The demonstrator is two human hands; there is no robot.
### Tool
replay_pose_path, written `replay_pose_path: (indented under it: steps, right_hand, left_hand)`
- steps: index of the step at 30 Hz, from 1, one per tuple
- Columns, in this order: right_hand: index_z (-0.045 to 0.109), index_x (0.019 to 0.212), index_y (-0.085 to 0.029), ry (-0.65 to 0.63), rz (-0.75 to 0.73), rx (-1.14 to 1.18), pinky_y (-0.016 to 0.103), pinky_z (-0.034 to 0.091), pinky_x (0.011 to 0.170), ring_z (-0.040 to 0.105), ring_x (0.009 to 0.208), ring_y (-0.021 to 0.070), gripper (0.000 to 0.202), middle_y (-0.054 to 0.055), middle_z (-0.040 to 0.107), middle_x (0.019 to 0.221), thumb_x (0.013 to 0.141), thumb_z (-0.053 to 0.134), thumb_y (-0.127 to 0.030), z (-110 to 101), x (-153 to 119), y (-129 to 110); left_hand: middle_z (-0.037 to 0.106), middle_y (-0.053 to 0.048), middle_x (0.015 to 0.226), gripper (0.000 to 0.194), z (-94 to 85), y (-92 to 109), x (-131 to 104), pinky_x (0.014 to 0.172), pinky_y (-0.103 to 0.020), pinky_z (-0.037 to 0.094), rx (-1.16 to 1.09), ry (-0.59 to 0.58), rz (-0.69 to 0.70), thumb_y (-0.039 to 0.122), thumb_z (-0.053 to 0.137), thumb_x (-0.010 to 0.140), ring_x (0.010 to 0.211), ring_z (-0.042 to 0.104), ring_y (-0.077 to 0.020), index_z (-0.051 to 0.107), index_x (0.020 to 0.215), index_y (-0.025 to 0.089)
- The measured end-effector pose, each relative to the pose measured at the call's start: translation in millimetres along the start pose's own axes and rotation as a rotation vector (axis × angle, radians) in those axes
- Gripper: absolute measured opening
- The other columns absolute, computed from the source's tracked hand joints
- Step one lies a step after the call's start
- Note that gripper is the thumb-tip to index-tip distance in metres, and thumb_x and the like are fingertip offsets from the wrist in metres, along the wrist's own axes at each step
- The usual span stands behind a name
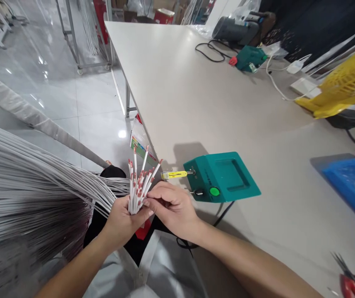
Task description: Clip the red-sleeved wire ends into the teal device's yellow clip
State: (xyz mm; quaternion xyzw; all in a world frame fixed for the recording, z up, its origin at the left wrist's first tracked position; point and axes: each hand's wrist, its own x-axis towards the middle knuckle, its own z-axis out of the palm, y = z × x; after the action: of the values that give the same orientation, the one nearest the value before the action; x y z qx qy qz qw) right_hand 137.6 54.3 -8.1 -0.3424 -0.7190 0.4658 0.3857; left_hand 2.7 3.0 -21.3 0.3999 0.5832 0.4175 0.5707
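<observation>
My left hand (120,221) is closed around a bundle of white wires (136,196), their reddish, copper-coloured ends pointing up and fanning out. Against the bundle's right side, the thumb and fingers of my right hand (174,209) are pinched together; whatever lies between the fingertips is hidden. Many more long white wires (41,169) stretch from the left towards the bundle. Just beyond my right hand, a green bench device (221,178) with a round green button sits on the table. A yellow-handled piece (174,175) sticks out from its left side, close to the wire tips.
The pale table (177,82) has its left edge beside the bundle. Red-handled pliers (353,281), a blue tray (354,186) and a yellow fan-like guard (345,82) are at right. Farther back lie a second green device (248,58) and a grey motor (235,30) with cables.
</observation>
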Motion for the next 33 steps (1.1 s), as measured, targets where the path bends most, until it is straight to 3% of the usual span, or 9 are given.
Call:
replay_pose_path:
  steps: [4,7,10,13,16,21,26,29,33]
  right_hand:
    - [0.064,0.069,-0.018,0.035,0.056,0.020,0.023,0.045,0.053,0.054,0.056,0.0104,0.011,0.001,0.059,0.063,0.079,0.059,-0.018,-3.4,1.2,-2.7]
    - [0.063,0.071,-0.017,0.014,0.048,0.023,0.024,0.046,0.057,0.056,0.061,0.0119,0.011,0.003,0.061,0.066,0.080,0.057,-0.018,-6.3,2.4,-2.6]
    - [0.063,0.075,-0.017,-0.004,0.042,0.000,0.025,0.046,0.059,0.056,0.063,0.0129,0.008,0.004,0.062,0.069,0.080,0.057,-0.019,-7.4,2.4,-0.5]
    - [0.063,0.074,-0.017,-0.021,0.034,0.004,0.025,0.046,0.060,0.057,0.064,0.0130,0.010,0.003,0.062,0.069,0.081,0.056,-0.019,-7.1,1.5,1.2]
    - [0.063,0.075,-0.018,-0.029,0.013,0.014,0.024,0.046,0.060,0.057,0.064,0.0124,0.009,0.002,0.063,0.068,0.081,0.055,-0.018,-8.3,0.9,1.4]
    - [0.064,0.076,-0.018,-0.201,-0.030,-0.070,0.022,0.047,0.058,0.058,0.062,0.0119,0.010,0.003,0.065,0.070,0.080,0.055,-0.014,-19.1,6.4,-3.0]
    - [0.064,0.082,-0.019,-0.407,-0.314,-0.401,0.025,0.047,0.063,0.061,0.073,0.0147,0.014,0.004,0.067,0.076,0.078,0.054,-0.011,-30.0,11.9,-12.9]
    - [0.065,0.082,-0.017,-0.401,-0.498,-0.665,0.028,0.047,0.063,0.060,0.072,0.0151,0.019,0.005,0.067,0.076,0.083,0.047,-0.011,-30.0,7.6,-13.4]
    - [0.066,0.083,-0.010,-0.346,-0.728,-0.934,0.030,0.046,0.059,0.057,0.071,0.0167,0.024,0.006,0.065,0.074,0.086,0.042,-0.007,-24.5,-2.2,-5.8]
  left_hand:
    - [0.058,0.001,0.050,0.021,-3.8,-2.2,0.5,0.051,-0.022,0.043,-0.132,0.000,0.013,0.031,0.062,0.074,0.049,0.053,-0.0111,0.063,0.063,0.014]
    - [0.067,-0.003,0.066,0.019,-4.9,-5.9,1.3,0.062,-0.026,0.048,-0.279,0.167,0.011,0.033,0.061,0.076,0.061,0.059,-0.0137,0.068,0.079,0.015]
    - [0.064,0.000,0.063,0.020,-4.2,-5.7,1.5,0.057,-0.023,0.044,-0.266,0.317,0.032,0.033,0.062,0.075,0.056,0.053,-0.0108,0.069,0.085,0.017]
    - [0.051,0.004,0.048,0.018,-2.6,0.3,-0.1,0.053,-0.022,0.041,-0.114,0.177,0.042,0.031,0.060,0.076,0.049,0.046,-0.0100,0.069,0.077,0.015]
    - [0.059,-0.001,0.062,0.022,-2.3,6.7,-1.5,0.072,-0.026,0.043,-0.050,0.049,0.134,0.026,0.058,0.077,0.068,0.055,-0.0145,0.062,0.059,0.015]
    - [0.054,-0.001,0.062,0.025,-10.3,9.7,-2.7,0.062,-0.024,0.040,0.050,-0.094,0.061,0.028,0.051,0.079,0.063,0.050,-0.0136,0.053,0.057,0.015]
    - [0.040,0.004,0.054,0.026,-18.1,6.7,-5.2,0.052,-0.022,0.032,0.123,-0.261,-0.049,0.028,0.049,0.078,0.054,0.037,-0.0100,0.044,0.055,0.017]
    - [0.040,0.004,0.052,0.026,-17.6,3.4,-4.8,0.050,-0.022,0.030,0.103,-0.282,-0.092,0.029,0.048,0.078,0.052,0.037,-0.0098,0.044,0.055,0.017]
    - [0.040,0.006,0.044,0.027,-11.2,1.7,-1.6,0.043,-0.021,0.026,-0.011,-0.192,-0.183,0.030,0.051,0.074,0.043,0.034,-0.0077,0.043,0.051,0.017]
